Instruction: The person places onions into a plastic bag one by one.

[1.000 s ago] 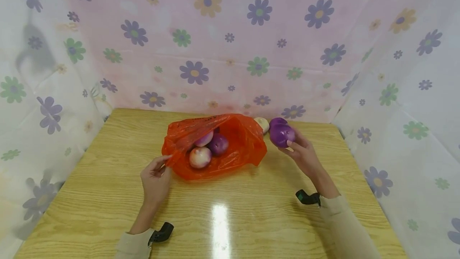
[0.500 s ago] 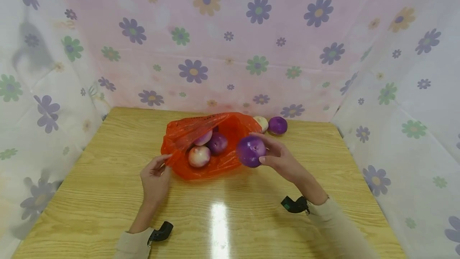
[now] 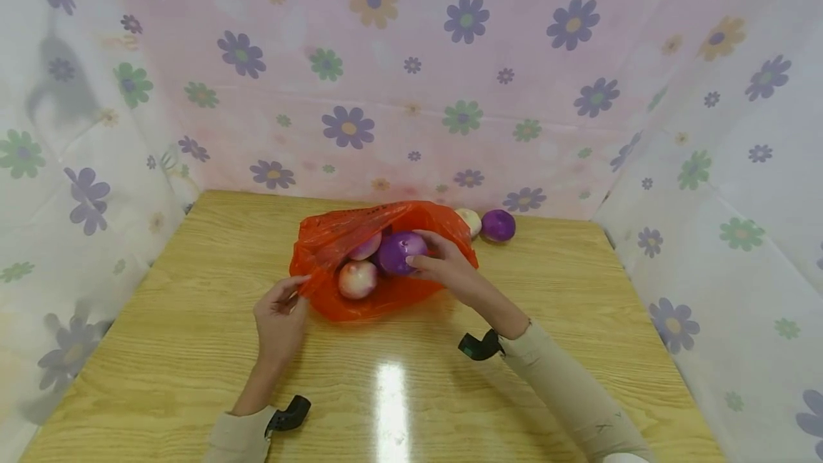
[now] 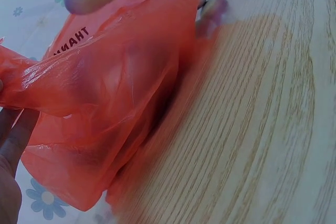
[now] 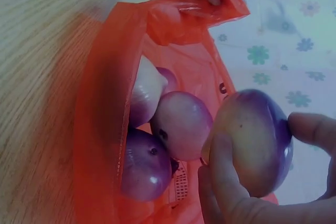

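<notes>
A red plastic bag (image 3: pixel 411 295) lies on its side, its mouth facing me. My left hand (image 3: pixel 281 316) pinches the left edge of that mouth between thumb and fingers. With my right hand (image 3: pixel 450 266) I grip a glossy purple onion (image 3: pixel 398 252) at the bag's opening. In the right wrist view, this held onion (image 5: pixel 249 145) shows a pale side, with fingers and thumb around it. Several onions rest inside the bag, among them a white-and-purple one (image 3: pixel 358 280) and a dark purple one (image 5: pixel 147 166). The bag's plastic partly covers them.
Behind the bag's right side stand a whitish onion (image 3: pixel 469 221), partly hidden, and a purple onion (image 3: pixel 498 226). The wooden table (image 3: pixel 193 291) ends at a flower-patterned cloth (image 3: pixel 411 91) on the back and both sides.
My right hand has carried the held purple onion leftward from the table's back right to the bag's mouth. My left hand still holds the bag's edge in place.
</notes>
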The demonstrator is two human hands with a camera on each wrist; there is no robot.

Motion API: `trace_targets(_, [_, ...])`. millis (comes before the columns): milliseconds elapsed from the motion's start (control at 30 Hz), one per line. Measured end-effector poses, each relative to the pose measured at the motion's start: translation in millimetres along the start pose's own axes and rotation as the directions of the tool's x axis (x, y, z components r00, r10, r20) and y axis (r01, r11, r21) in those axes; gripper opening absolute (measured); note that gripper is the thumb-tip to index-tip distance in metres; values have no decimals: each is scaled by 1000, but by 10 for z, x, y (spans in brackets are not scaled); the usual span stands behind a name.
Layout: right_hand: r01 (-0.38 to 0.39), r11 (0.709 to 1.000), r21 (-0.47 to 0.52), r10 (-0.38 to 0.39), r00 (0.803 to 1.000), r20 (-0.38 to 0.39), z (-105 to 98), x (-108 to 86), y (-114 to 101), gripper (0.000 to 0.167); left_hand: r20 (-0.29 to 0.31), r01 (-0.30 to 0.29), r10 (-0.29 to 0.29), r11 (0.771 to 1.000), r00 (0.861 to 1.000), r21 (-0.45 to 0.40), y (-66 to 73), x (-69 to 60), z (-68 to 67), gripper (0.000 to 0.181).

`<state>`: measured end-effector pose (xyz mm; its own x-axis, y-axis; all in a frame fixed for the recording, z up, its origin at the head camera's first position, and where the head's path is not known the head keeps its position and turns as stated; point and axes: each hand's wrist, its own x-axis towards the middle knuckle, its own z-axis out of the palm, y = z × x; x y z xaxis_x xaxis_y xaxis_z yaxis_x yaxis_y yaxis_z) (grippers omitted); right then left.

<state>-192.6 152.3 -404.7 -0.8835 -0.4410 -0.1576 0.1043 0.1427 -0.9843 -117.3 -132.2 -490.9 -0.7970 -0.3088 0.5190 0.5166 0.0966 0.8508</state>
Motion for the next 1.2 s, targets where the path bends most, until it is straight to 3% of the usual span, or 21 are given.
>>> trace_targets(200, [-67, 998, 13, 68, 993, -92, 45, 211, -20, 67, 0, 0, 0, 1000, 1000, 5, -2, 4, 7, 21])
trace_targets(367, [-54, 998, 42, 60, 986, -157, 50, 314, -5, 67, 3, -7, 7, 1000, 1000, 10, -7, 10, 11, 21])
trace_targets(567, [-33, 999, 5, 33, 970, -241, 33, 410, 25, 60, 3, -10, 10, 1000, 1000, 22, -9, 18, 11, 21])
trace_targets(1033, [15, 993, 119, 16, 966, -256, 15, 508, 93, 61, -1, -1, 1, 1000, 1000, 1, 16, 4, -4, 21])
trace_targets(1200, [-3, 991, 131, 38, 964, -263, 15, 540, 96, 61, 1, 1, -1, 1000, 1000, 1, 12, 3, -11, 21])
